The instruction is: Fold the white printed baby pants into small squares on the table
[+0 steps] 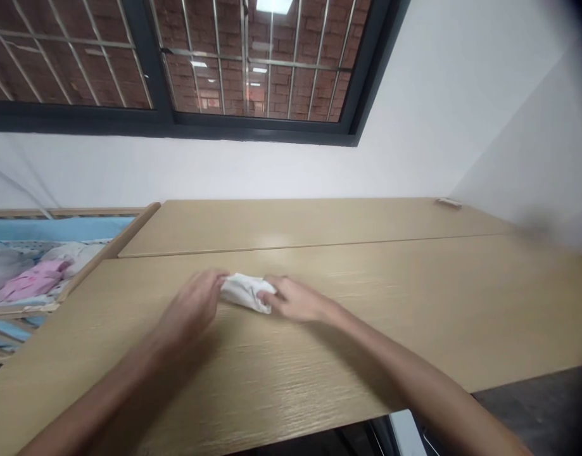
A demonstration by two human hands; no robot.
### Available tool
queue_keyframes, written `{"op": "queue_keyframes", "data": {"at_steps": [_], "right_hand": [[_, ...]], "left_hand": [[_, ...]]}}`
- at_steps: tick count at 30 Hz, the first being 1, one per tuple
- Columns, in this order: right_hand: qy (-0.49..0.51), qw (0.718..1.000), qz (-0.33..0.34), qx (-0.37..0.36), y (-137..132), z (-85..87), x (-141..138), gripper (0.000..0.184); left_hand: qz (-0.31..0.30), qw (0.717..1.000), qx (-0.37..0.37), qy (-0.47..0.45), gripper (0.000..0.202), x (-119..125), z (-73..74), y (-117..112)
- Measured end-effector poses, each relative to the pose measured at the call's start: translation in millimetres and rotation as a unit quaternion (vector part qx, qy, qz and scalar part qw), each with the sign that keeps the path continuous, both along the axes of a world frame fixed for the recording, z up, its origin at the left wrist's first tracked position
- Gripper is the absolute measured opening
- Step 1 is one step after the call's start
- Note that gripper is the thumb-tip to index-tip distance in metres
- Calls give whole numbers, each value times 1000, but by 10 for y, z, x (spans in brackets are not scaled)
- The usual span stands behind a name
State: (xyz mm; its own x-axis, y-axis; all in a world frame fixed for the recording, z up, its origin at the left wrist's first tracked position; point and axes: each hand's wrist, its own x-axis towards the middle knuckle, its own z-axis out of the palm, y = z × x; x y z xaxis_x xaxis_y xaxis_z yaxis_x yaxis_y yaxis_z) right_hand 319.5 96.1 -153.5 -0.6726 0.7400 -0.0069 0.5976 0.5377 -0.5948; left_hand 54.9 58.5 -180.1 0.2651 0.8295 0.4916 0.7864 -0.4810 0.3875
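Observation:
A small crumpled white cloth [246, 292] lies on the light oak-grain tabletop [366, 354]. My left hand [193, 307] grips the cloth's left end, with the fingers blurred by motion. From the other side, my right hand [295, 299] holds its right end, with the fingers pressed over it. The middle of the cloth shows between my hands, and both ends are hidden under my fingers.
A wooden crib [82, 253] with blue padding and a pink garment [31, 282] stands beyond the table's left edge. A white wall and a barred window [253, 63] rise behind the table. A small pale strip [448, 202] lies at the far corner.

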Motion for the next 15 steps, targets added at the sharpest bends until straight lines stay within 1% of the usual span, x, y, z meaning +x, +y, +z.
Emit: {"op": "queue_keyframes", "data": {"at_steps": [1, 2, 3, 4, 5, 7, 8, 10, 12, 14, 15], "right_hand": [[28, 999, -23, 10, 100, 34, -42, 30], [54, 997, -43, 23, 214, 54, -85, 25], [71, 995, -62, 33, 335, 57, -127, 21], [77, 993, -80, 37, 457, 41, -165, 19], [74, 992, -93, 35, 571, 9, -197, 20], [51, 993, -101, 22, 751, -93, -235, 23], [38, 994, -98, 19, 808, -153, -241, 24], [22, 995, -90, 28, 848, -263, -235, 24], [11, 994, -97, 51, 794, -322, -223, 25], [5, 990, -103, 95, 672, -314, -236, 29], [4, 988, -91, 125, 596, -292, -259, 33]], "left_hand": [[24, 1000, -2, -15, 25, 16, 117, 119], [42, 999, 4, -26, 27, 37, 202, 232], [54, 998, 13, -29, 29, 65, 249, 332], [62, 998, 23, -25, 31, 101, 255, 413], [64, 997, 35, -15, 35, 145, 224, 470], [50, 997, 54, 17, 41, 252, 73, 497], [36, 997, 59, 34, 42, 310, -31, 466], [2, 996, 63, 65, 40, 423, -255, 325], [-21, 993, 68, 96, 39, 511, -462, 125], [-37, 986, 82, 138, 46, 563, -621, -64], [-40, 983, 87, 157, 51, 576, -679, -136]]}}
